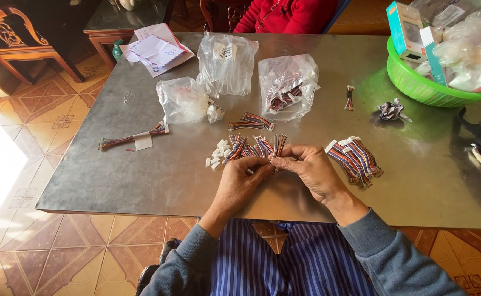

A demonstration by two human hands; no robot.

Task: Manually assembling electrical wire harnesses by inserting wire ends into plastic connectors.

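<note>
Three clear plastic bags are sitting at the far middle of the table: one (183, 100) to the left, one (227, 63) farthest back, one (288, 85) to the right. Two hands are meeting at the near edge, the left hand (240, 183) and the right hand (312, 170), and one green basket (416, 82) is standing at the far right. One envelope (155, 49) is lying far left; the small white connectors (217, 153) are lying too heaped to count.

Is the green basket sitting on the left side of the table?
No, the green basket sits at the table's far right corner, filled with plastic bags.
</note>
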